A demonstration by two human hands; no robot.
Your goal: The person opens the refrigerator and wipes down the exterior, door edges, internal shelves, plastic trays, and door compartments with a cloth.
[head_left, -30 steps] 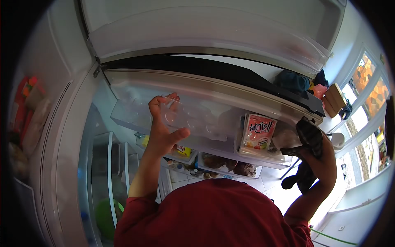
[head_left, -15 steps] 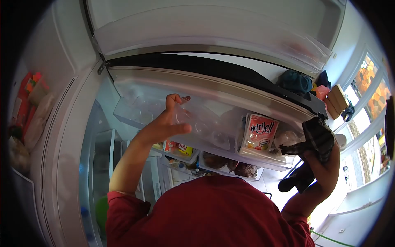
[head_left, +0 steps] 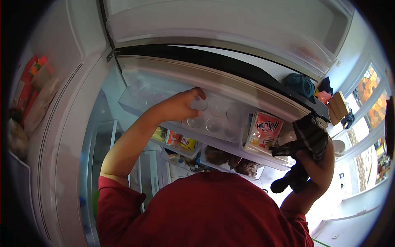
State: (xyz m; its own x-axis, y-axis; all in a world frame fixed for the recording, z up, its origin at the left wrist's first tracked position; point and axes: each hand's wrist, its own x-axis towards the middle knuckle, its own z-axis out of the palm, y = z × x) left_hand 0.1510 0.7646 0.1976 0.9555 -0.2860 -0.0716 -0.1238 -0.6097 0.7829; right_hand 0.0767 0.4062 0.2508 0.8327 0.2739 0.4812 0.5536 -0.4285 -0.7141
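A clear plastic egg tray point(head_left: 214, 108) with round cups sits in the upper shelf of the open fridge door. My left hand point(head_left: 184, 106) is at its left end, with the fingers bent over one cup and the thumb on the near side, gripping it. Bunched in my right hand point(head_left: 314, 164) is a dark checked cloth point(head_left: 310, 136), part of it hanging down below the hand. Beside the cloth, a red and white Nutrijell packet point(head_left: 265, 128) stands in the right part of the same door shelf point(head_left: 257, 155).
Below, lower door bins hold a yellow packet point(head_left: 187, 144) and dark bagged items point(head_left: 220, 156). Above is the open upper door point(head_left: 230, 24). Fridge shelves point(head_left: 108, 136) lie to the left, and food packs point(head_left: 35, 90) are in the upper compartment. A cardboard box point(head_left: 338, 107) stands at right.
My left hand has moved right and closed on the egg tray's left end. The right hand with the cloth has shifted slightly left. The view has shifted a little.
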